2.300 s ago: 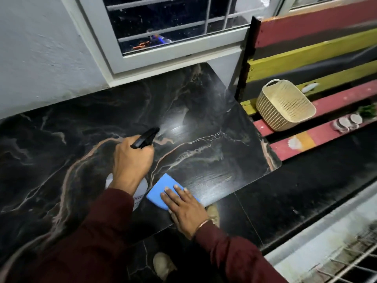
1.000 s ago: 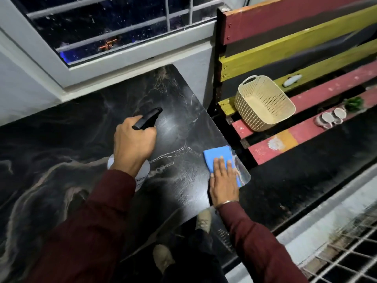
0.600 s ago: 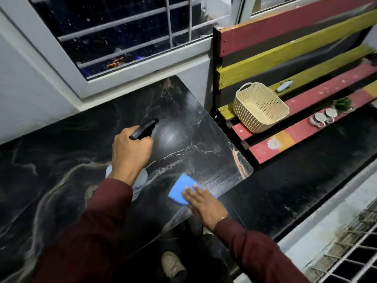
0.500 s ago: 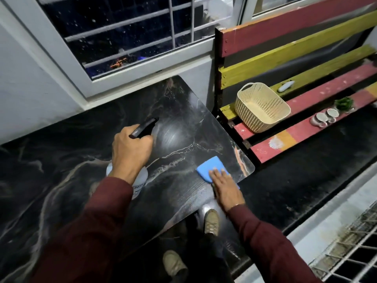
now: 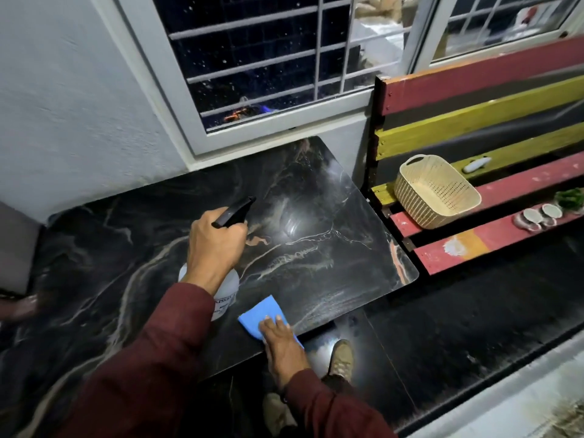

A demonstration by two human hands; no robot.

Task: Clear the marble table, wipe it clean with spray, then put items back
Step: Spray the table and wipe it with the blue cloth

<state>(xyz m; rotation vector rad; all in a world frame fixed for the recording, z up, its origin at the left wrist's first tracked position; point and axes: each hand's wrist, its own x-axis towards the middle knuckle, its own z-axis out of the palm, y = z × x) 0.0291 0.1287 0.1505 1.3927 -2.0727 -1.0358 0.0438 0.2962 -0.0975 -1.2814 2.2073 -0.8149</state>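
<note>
Two steps remain — finishing the wipe and returning items. My right hand (image 5: 283,341) presses the blue cloth (image 5: 264,312) flat at the near edge of the black marble surface (image 5: 331,248); my left hand (image 5: 215,245) grips the white spray bottle (image 5: 221,289).

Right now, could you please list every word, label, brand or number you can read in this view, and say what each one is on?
Spray bottle, held by the left hand: a small printed label below the wrist; a few dark letters show, but they are too small and blurred to read.
Blue cloth under the right hand: no text.
Marble table, cream basket, bench slats: no text.
</note>
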